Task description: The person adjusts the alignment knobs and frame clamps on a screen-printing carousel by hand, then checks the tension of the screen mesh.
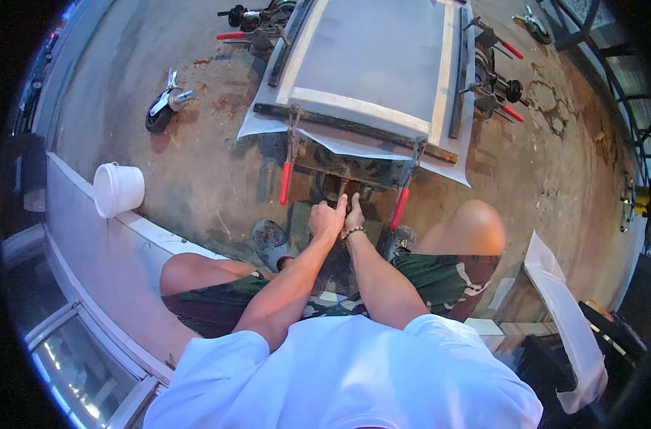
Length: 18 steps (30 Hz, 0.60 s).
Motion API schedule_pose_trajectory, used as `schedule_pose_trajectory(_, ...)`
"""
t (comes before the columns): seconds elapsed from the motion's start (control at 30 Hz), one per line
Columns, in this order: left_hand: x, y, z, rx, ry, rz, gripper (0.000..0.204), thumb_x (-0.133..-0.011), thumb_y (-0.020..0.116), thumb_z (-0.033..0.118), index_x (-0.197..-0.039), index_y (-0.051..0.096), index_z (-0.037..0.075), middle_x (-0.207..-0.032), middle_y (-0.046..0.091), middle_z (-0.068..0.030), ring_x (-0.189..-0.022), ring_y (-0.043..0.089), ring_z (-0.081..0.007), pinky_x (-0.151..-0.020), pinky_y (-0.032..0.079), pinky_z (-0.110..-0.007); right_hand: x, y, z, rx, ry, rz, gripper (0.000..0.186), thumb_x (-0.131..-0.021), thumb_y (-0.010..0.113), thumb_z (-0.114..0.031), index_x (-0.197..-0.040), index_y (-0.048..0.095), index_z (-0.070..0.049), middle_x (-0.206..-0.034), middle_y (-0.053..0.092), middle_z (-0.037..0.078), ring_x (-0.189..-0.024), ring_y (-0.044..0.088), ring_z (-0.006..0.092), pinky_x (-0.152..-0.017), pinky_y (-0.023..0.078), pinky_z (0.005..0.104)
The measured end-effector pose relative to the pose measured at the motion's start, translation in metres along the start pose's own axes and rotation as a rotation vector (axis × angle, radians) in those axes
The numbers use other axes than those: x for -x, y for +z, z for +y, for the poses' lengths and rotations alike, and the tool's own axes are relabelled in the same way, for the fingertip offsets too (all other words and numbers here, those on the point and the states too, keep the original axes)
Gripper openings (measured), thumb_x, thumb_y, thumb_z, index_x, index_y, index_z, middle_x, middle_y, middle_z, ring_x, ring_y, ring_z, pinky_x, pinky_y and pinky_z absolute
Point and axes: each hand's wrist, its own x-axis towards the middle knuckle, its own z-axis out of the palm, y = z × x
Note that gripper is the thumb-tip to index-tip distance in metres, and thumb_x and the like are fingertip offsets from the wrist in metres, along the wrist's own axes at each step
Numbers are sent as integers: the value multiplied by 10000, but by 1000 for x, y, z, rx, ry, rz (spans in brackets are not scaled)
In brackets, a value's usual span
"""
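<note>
Both hands meet between my knees, at the near end of a stretching rig. My left hand (327, 219) is closed, its thumb pointing up along a rusty metal rod (344, 186). Close beside it, my right hand (354, 214), with a beaded bracelet at the wrist, is also closed near the rod's lower end. What lies inside the fingers is hidden. Ahead is a pale wooden frame (361, 109) with white mesh fabric (372, 53) across it. A dark metal bar (354, 131) pins the fabric's near edge. Red-handled clamps stand left (285, 182) and right (400, 207) of my hands.
More red-handled clamps line the rig's left (232, 35) and right (511, 112) sides. A white bucket (118, 189) stands at left, and a caster wheel (166, 106) lies on the concrete floor. A strip of white material (565, 314) hangs at right. My shoes flank the rig.
</note>
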Motion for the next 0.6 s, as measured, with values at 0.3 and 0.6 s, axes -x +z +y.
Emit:
schedule_pose_trajectory(0.3,-53,5,-41,712,-242,-601,941,-716,550,758,-1059,631,-115,-1047,638,-278,-1025,614,-321,-830,451,-413,34,25,8,554,-272,469,710,-872,457,-586,-948,629,98,-980,650,243,-892,621,374,-821,438,468)
schedule_pose_trajectory(0.6,7,-10,16,-76,21,-89,898,-803,409,734,-1051,623,-102,-1066,590,-349,-1071,563,-444,-920,433,-463,-58,-25,24,-9,21,-33,708,-834,537,-652,-932,662,38,-922,638,119,-795,577,229,-709,470,397)
